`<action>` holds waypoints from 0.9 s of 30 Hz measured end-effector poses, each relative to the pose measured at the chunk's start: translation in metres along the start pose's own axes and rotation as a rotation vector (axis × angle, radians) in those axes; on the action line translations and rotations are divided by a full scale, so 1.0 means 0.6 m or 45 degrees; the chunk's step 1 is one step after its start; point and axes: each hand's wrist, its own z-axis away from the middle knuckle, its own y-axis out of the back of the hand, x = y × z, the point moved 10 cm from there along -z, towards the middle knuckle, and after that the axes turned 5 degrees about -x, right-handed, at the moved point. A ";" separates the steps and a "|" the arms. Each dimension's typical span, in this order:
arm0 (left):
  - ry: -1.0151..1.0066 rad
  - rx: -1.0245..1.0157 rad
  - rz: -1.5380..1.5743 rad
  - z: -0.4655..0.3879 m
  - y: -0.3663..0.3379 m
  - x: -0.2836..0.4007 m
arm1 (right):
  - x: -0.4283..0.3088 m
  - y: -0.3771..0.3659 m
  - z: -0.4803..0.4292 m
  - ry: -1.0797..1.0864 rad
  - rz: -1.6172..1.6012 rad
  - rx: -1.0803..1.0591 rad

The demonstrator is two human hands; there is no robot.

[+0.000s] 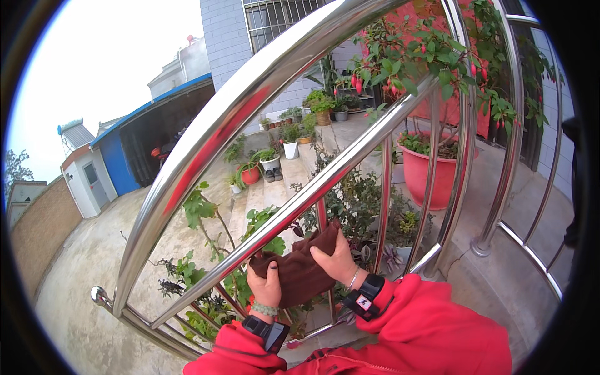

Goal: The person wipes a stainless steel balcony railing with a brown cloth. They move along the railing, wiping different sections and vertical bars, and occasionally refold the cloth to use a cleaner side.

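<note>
A dark brown cloth (304,279) hangs between my two hands, at the lower sloping rail (281,220) of a stainless steel railing. My left hand (265,283) grips its left end, thumb on top. Its right end is pinched in my right hand (336,260), higher up and close to an upright bar (383,206). Where the cloth meets the rail and bars is partly hidden by its folds, so I cannot tell whether it wraps any of them. The thick curved handrail (211,140) arches above both hands.
Leafy potted plants (361,201) crowd behind the bars. A large red pot (429,173) holds a flowering fuchsia (403,61) that overhangs the railing. Stone steps (290,173) carry more pots and a pair of dark shoes (273,174). A concrete yard (93,281) spreads to the left.
</note>
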 end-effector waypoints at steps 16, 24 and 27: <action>0.210 -0.309 -0.257 0.199 0.032 -0.198 | 0.193 -0.011 0.196 -0.317 0.240 -0.221; 0.699 -0.353 -0.056 0.320 0.047 -0.313 | 0.281 -0.034 0.313 -0.857 -0.119 -0.508; 0.865 -0.277 -0.053 0.288 0.043 -0.276 | 0.239 -0.023 0.297 -1.048 -0.334 -0.317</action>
